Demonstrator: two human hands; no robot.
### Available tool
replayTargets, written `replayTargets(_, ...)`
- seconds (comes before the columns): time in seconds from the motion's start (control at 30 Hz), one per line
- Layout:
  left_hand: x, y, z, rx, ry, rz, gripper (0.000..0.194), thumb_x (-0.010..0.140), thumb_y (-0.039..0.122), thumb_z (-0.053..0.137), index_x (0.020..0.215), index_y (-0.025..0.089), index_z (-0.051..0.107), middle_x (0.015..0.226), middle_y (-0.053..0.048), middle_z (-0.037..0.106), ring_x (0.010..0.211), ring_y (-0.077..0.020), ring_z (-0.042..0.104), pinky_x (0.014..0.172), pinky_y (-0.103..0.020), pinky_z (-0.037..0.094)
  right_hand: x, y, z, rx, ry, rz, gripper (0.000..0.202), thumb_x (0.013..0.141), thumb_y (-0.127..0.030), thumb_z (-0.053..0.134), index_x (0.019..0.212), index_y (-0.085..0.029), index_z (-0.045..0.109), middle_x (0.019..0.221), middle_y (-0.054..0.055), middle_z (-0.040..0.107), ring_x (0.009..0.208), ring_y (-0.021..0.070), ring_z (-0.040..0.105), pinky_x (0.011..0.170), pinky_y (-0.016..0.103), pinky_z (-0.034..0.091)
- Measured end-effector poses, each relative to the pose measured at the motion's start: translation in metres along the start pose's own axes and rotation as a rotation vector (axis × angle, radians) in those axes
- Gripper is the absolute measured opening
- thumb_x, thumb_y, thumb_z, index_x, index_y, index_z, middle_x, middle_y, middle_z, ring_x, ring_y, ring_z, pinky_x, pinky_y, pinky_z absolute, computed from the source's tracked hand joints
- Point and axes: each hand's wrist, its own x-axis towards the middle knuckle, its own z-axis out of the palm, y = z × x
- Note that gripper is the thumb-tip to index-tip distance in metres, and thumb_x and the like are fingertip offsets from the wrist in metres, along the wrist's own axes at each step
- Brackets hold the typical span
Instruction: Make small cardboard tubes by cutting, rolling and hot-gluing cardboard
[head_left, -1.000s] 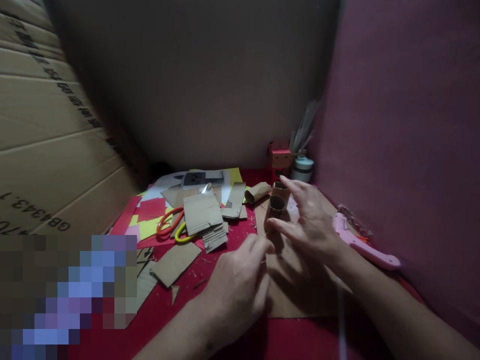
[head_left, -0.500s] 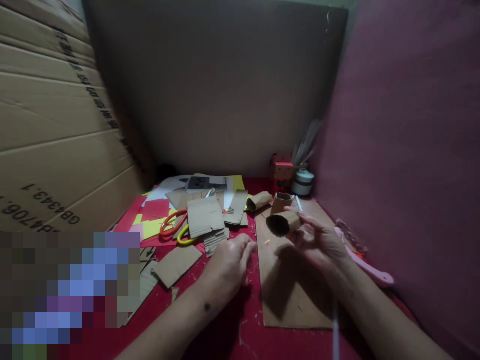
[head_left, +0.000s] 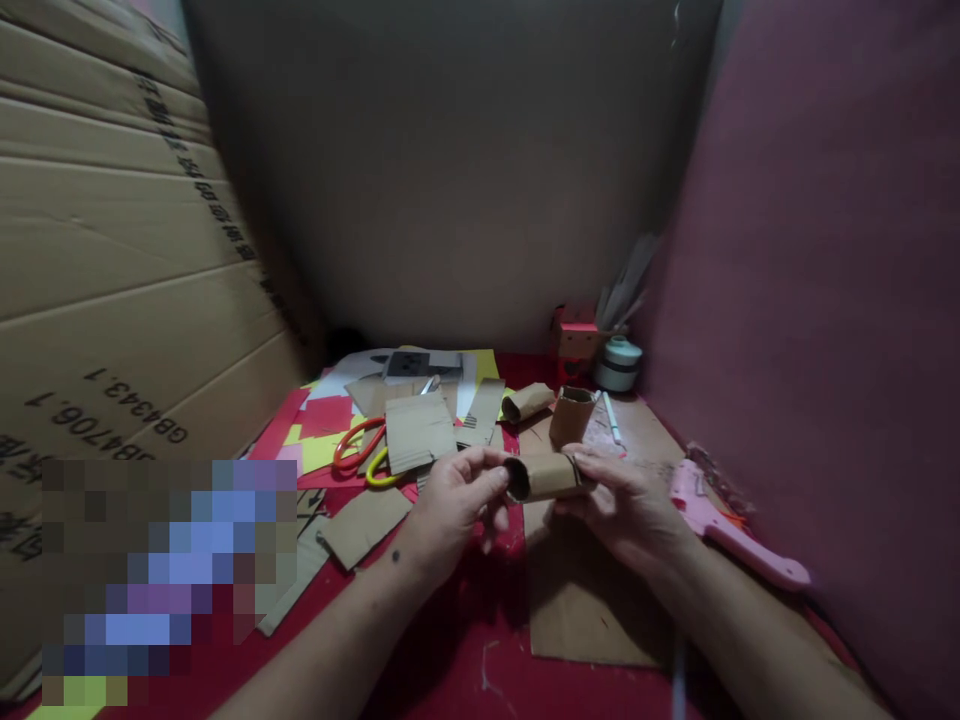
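Note:
A short brown cardboard tube (head_left: 551, 477) lies sideways between my two hands, above the red table and a flat cardboard sheet (head_left: 592, 600). My left hand (head_left: 461, 500) pinches the tube's dark open left end between thumb and fingers. My right hand (head_left: 619, 495) grips the other end, hiding part of it. Just beyond, a similar cardboard tube (head_left: 574, 415) stands upright on the sheet. Another cardboard tube (head_left: 529, 402) lies on its side to the left of it.
Scissors with red and yellow handles (head_left: 358, 445) lie under cut cardboard pieces (head_left: 420, 430) at left. A pink glue gun (head_left: 742, 545) rests at right. Behind stand a small cardboard figure (head_left: 576, 342) and a pale green jar (head_left: 619, 365). A large carton (head_left: 135, 250) walls the left side.
My left hand has come up from the table and taken hold of the tube's open end. My right hand has lowered the tube a little and turned it sideways.

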Motion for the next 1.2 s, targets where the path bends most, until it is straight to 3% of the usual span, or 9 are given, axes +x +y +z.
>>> replayTargets(0.1, -0.001, 0.007, -0.002, 0.097, 0.056, 0.018, 0.016, 0.077, 0.029, 0.058, 0.083, 0.014, 0.061, 0.044, 0.005, 0.049, 0.037, -0.0068, 0.039, 0.036, -0.017, 0.031, -0.006, -0.006, -0.003, -0.099, -0.189, 0.062, 0.035, 0.065, -0.02, 0.067, 0.099, -0.017, 0.056, 0.086, 0.005, 0.06, 0.071, 0.0196, 0.061, 0.056, 0.032, 0.051)
replayTargets(0.23, -0.005, 0.018, -0.002, 0.201, 0.014, 0.079, 0.015, 0.074, 0.02, 0.056, 0.082, 0.014, 0.068, 0.063, 0.0, 0.059, 0.051, -0.0088, 0.048, 0.049, -0.02, 0.038, -0.009, -0.007, -0.007, -0.13, -0.573, 0.247, 0.057, 0.075, -0.037, 0.056, 0.124, -0.014, 0.042, 0.089, 0.013, 0.065, 0.073, 0.0265, 0.066, 0.062, 0.039, 0.05)
replayTargets(0.3, -0.007, 0.02, 0.0, 0.274, -0.003, 0.134, 0.018, 0.072, 0.014, 0.054, 0.079, 0.016, 0.07, 0.068, -0.001, 0.06, 0.06, -0.0107, 0.052, 0.056, -0.022, 0.04, -0.009, -0.002, -0.006, -0.131, -0.684, 0.322, 0.065, 0.073, -0.041, 0.057, 0.128, -0.013, 0.037, 0.09, 0.016, 0.065, 0.074, 0.0268, 0.067, 0.061, 0.039, 0.051)
replayTargets(0.4, -0.008, 0.017, 0.003, 0.402, -0.022, 0.245, 0.021, 0.068, 0.009, 0.053, 0.074, 0.017, 0.071, 0.071, -0.001, 0.06, 0.068, -0.0118, 0.052, 0.062, -0.023, 0.041, -0.011, 0.005, -0.003, -0.148, -0.76, 0.412, 0.058, 0.07, -0.034, 0.065, 0.119, -0.013, 0.042, 0.09, 0.014, 0.065, 0.07, 0.0229, 0.067, 0.06, 0.036, 0.053)
replayTargets(0.47, -0.008, 0.015, 0.004, 0.412, -0.034, 0.238, 0.019, 0.069, 0.012, 0.056, 0.078, 0.017, 0.072, 0.073, -0.002, 0.061, 0.068, -0.0121, 0.053, 0.062, -0.023, 0.042, -0.013, 0.008, 0.0, -0.162, -0.775, 0.447, 0.048, 0.068, -0.027, 0.067, 0.11, -0.013, 0.048, 0.085, 0.011, 0.066, 0.065, 0.0195, 0.066, 0.057, 0.033, 0.054)
replayTargets(0.6, -0.007, 0.017, -0.002, 0.258, 0.023, 0.087, 0.025, 0.074, 0.024, 0.061, 0.096, 0.016, 0.066, 0.072, -0.002, 0.064, 0.058, -0.0106, 0.053, 0.055, -0.023, 0.042, -0.015, 0.011, 0.001, -0.225, -0.721, 0.398, 0.04, 0.064, -0.019, 0.07, 0.099, -0.011, 0.053, 0.079, 0.007, 0.065, 0.06, 0.0156, 0.064, 0.053, 0.027, 0.052)
replayTargets(0.9, -0.017, 0.03, -0.044, 0.252, 0.206, 0.037, 0.022, 0.077, 0.034, 0.059, 0.078, 0.012, 0.063, 0.059, 0.0, 0.058, 0.042, -0.0065, 0.048, 0.037, -0.017, 0.035, -0.02, 0.002, 0.013, -0.564, -0.548, 0.314, 0.061, 0.062, -0.019, 0.075, 0.117, -0.018, 0.048, 0.066, -0.001, 0.061, 0.057, 0.0128, 0.059, 0.047, 0.019, 0.044)
replayTargets(1.1, -0.024, 0.045, -0.07, 0.333, 0.368, 0.203, 0.009, 0.068, 0.019, 0.063, 0.075, 0.014, 0.061, 0.06, 0.002, 0.059, 0.049, -0.0092, 0.055, 0.042, -0.019, 0.042, -0.017, -0.011, 0.024, -0.731, -0.48, 0.236, 0.057, 0.064, -0.025, 0.075, 0.115, -0.019, 0.051, 0.068, 0.001, 0.061, 0.056, 0.0144, 0.057, 0.044, 0.021, 0.043)
replayTargets(1.2, -0.026, 0.055, -0.076, 0.381, 0.419, 0.175, 0.013, 0.07, 0.019, 0.06, 0.081, 0.012, 0.062, 0.056, 0.001, 0.06, 0.045, -0.0105, 0.057, 0.046, -0.022, 0.047, -0.01, -0.017, 0.028, -0.854, -0.459, 0.179, 0.054, 0.067, -0.03, 0.073, 0.115, -0.019, 0.051, 0.067, 0.003, 0.064, 0.059, 0.0165, 0.059, 0.047, 0.023, 0.043)
